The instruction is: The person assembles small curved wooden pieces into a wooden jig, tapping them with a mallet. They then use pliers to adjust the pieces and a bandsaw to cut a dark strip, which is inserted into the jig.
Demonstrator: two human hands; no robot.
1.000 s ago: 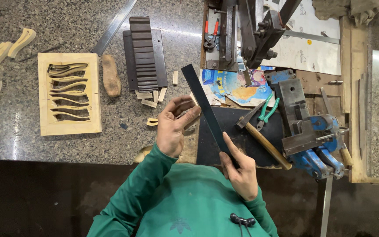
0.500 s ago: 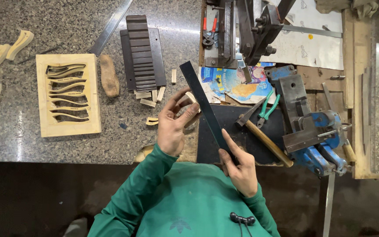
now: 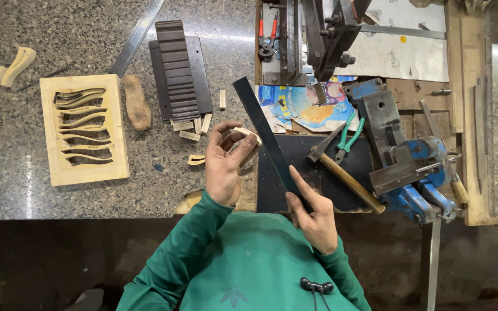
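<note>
since the earlier frame the long dark file (image 3: 265, 133) has tilted a little steeper, tip toward 11 o'clock. the right hand (image 3: 313, 214) pinches its lower end, forefinger laid along it. the left hand (image 3: 226, 164) curls around a pale curved wooden piece (image 3: 245, 137), touching the file's left edge.

A speckled grey granite worktop (image 3: 87, 190), lit from above so that pale glare is thrown across its polished surface, is bounded at the right by a raw wooden bench board (image 3: 474, 173), and is bordered below by a dark, shadowed floor (image 3: 41, 259).
</note>
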